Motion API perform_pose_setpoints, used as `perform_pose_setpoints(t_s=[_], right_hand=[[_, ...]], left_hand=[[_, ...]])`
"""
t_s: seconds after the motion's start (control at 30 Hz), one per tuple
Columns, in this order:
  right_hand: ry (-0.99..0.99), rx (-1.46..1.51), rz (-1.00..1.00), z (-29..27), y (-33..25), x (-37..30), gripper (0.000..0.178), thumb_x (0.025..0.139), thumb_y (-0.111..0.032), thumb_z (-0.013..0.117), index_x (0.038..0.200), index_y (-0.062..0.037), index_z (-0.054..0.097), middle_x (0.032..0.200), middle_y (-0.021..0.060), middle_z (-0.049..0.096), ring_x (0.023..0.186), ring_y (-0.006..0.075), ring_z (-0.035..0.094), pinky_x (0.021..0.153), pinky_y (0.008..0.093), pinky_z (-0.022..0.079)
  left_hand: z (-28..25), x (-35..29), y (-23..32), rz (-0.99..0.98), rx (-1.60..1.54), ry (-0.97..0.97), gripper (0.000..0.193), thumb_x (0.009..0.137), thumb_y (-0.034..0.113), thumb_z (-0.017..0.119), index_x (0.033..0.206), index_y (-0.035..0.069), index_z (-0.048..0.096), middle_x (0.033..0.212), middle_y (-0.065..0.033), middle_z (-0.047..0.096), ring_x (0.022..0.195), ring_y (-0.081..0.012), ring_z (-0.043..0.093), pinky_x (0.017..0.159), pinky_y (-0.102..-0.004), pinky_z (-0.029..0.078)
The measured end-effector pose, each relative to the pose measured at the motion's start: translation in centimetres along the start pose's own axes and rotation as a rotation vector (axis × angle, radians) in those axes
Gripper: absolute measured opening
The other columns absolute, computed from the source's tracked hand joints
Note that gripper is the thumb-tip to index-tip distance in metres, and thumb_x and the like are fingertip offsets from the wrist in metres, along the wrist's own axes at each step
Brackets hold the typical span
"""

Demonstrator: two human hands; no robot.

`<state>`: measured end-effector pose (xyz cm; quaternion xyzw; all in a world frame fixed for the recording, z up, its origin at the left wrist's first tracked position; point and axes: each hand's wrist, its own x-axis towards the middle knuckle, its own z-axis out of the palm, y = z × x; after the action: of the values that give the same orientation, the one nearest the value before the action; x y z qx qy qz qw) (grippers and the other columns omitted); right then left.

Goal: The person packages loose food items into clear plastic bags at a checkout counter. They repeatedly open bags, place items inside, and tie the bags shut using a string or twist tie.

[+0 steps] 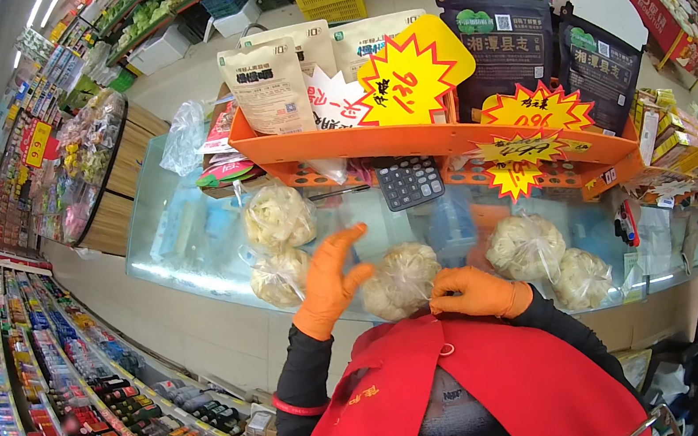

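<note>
A clear plastic bag of pale, cream-coloured food [401,284] lies at the near edge of the glass counter, right in front of me. Both my hands wear orange gloves. On the bag's left side my left hand [328,285] is raised with thumb and fingers apart, holding nothing. My right hand [480,292] is at the bag's right side, its fingertips pinched together on the plastic. Two similar filled bags [279,217] lie to the left, and two more [525,249] to the right. What the pale food is, I cannot make out.
An orange display box [338,141] with pouches and yellow price signs stands along the counter's far side. Before it lies a black calculator [409,182]. A crumpled clear bag [184,138] rests at the far left. Bottle shelves [116,402] line the lower left.
</note>
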<state>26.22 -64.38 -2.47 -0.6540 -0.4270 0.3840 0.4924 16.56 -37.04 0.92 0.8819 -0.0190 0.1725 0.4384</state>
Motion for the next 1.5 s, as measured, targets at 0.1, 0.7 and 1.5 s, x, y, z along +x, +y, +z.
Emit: perform_pose_setpoints(t_s=[0.1, 0.7, 1.5], right_hand=[[0.02, -0.058, 0.014, 0.2, -0.2, 0.3, 0.02, 0.091, -0.024, 0.07, 0.091, -0.0039, 0.071, 0.09, 0.0143, 0.066, 0.087, 0.0326, 0.066, 0.078, 0.04, 0.052], [0.138, -0.309, -0.07, -0.5, -0.5, -2.5, 0.019, 0.093, -0.022, 0.062, 0.085, -0.0053, 0.063, 0.082, 0.0155, 0.063, 0.081, 0.0373, 0.064, 0.07, 0.0454, 0.05], [0.438, -0.937, 0.082, 11.2, -5.3, 33.2, 0.072, 0.093, -0.011, 0.055, 0.16, -0.0153, 0.032, 0.092, 0.0104, 0.073, 0.077, 0.029, 0.072, 0.063, 0.0434, 0.055]], left_hand=[[1.0, -1.1, 1.0, -0.125, 0.166, -0.181, 0.032, 0.094, 0.03, 0.069, 0.111, 0.003, 0.068, 0.107, -0.0115, 0.069, 0.1, -0.0292, 0.065, 0.092, -0.0385, 0.051], [3.5, -2.1, -2.7, -0.798, -1.976, 0.436, 0.024, 0.097, 0.014, 0.055, 0.077, 0.002, 0.063, 0.088, -0.011, 0.067, 0.085, -0.0268, 0.062, 0.1, -0.0445, 0.045], [-18.0, 2.6, -15.5, -0.453, -0.829, -0.05, 0.028, 0.102, 0.024, 0.055, 0.103, 0.001, 0.071, 0.101, -0.0059, 0.071, 0.094, -0.0158, 0.063, 0.089, -0.0297, 0.047]])
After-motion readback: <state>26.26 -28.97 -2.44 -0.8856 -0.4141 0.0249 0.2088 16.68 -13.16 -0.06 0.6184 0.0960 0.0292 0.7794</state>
